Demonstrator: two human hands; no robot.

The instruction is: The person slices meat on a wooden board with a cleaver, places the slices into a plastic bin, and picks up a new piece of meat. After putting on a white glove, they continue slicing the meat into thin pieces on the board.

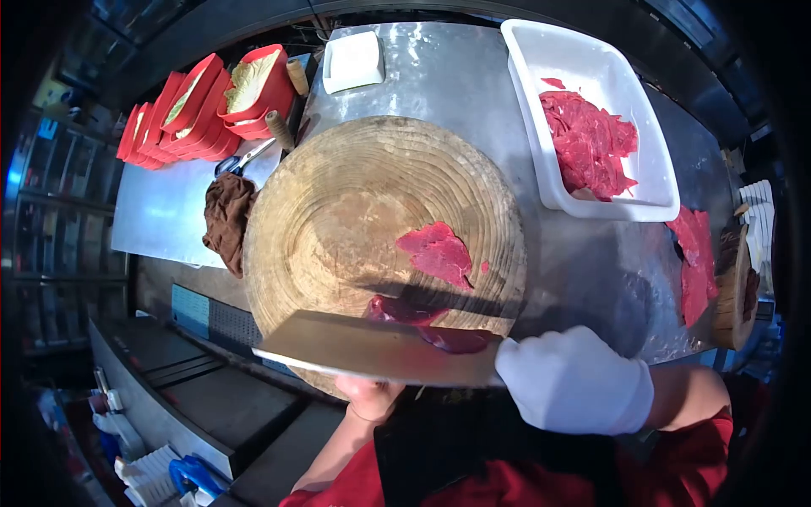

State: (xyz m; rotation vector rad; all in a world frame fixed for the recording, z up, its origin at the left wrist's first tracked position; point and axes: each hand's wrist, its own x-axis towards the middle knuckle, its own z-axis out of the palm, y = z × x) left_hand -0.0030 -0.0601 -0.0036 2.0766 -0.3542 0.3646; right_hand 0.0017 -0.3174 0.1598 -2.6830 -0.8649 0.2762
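My right hand, in a white glove, is wrapped round the handle of a broad cleaver. The blade lies across the near part of a round wooden chopping block, pointing left. Just beyond its upper edge shows a dark red piece of meat, partly covered by the blade. Another dark red patch shows on the blade's face, close to the handle. My left hand is below the cleaver, its fingers hidden behind the blade. A thin slice of red meat lies flat on the block, with a small scrap to its right.
A white tub with sliced meat stands back right; more meat lies at the right edge. Back left are red containers with leaves, scissors and a brown cloth. A small white container sits behind the block.
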